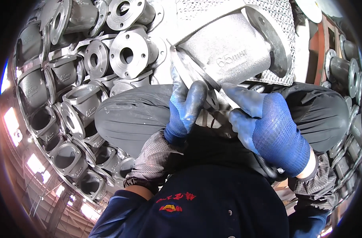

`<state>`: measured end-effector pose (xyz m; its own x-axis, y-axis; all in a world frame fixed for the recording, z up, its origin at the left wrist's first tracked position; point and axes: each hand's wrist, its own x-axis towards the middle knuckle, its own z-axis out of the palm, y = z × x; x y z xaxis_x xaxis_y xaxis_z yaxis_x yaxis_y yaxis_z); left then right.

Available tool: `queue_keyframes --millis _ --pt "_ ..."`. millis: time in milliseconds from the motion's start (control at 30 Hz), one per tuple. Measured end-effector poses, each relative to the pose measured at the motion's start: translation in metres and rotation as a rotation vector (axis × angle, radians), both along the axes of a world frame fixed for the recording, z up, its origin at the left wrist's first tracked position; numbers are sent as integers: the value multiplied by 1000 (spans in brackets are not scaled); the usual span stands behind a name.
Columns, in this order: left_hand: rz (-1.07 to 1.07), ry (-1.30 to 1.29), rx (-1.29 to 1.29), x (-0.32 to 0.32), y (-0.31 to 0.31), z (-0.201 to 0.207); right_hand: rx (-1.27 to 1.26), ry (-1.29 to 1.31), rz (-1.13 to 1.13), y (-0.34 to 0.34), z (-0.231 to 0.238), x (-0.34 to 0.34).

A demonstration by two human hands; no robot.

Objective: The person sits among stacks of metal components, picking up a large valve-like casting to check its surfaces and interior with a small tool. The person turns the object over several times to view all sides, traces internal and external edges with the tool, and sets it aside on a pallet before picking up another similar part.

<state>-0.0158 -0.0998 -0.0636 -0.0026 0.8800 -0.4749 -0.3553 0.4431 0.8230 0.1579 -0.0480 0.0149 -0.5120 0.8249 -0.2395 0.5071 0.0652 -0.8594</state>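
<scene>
A grey cast-metal flanged valve body (pixel 228 43) lies tilted in front of me, one round flange at its far right and the other toward my hands. My left hand (pixel 183 107), in a blue coated glove, grips the near flange, its thumb on the close side and its fingers partly hidden. Next to that flange is my right hand (pixel 268 123), also gloved, index finger stretched toward the flange edge and the other fingers curled. What those fingers hold is hidden. A grey ribbed hose (pixel 267 166) shows just below the right hand.
Several similar castings (pixel 127 55) are stacked along the left side, with more castings (pixel 343 73) at the right. Beneath the valve body is a pale patterned metal surface (pixel 282 14). A reddish-brown beam (pixel 320 51) stands right of it. My knees (pixel 129 115) flank the work.
</scene>
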Motion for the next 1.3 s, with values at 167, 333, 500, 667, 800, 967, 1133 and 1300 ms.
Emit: queue_keyframes --millis 167,333,500,667,800,967,1133,1300 --pt "-20 84 68 -2 -4 -4 -59 -44 38 0 8 1" --pt "-37 178 102 -2 -4 -1 -363 -65 -5 3 18 -2" --pt "6 181 -27 1 -5 3 -489 -55 -18 9 22 -5" --pt "-7 49 122 -2 -11 -11 -9 -47 33 -1 13 -7" --pt "-44 84 24 -2 -5 0 141 -157 196 2 20 -13" --pt "72 -67 -90 3 3 14 206 -141 105 1 19 -11" --pt "-16 14 -32 2 0 7 180 -225 42 -4 27 -13" --pt "-108 209 83 -1 -1 4 168 -238 59 -11 24 -14"
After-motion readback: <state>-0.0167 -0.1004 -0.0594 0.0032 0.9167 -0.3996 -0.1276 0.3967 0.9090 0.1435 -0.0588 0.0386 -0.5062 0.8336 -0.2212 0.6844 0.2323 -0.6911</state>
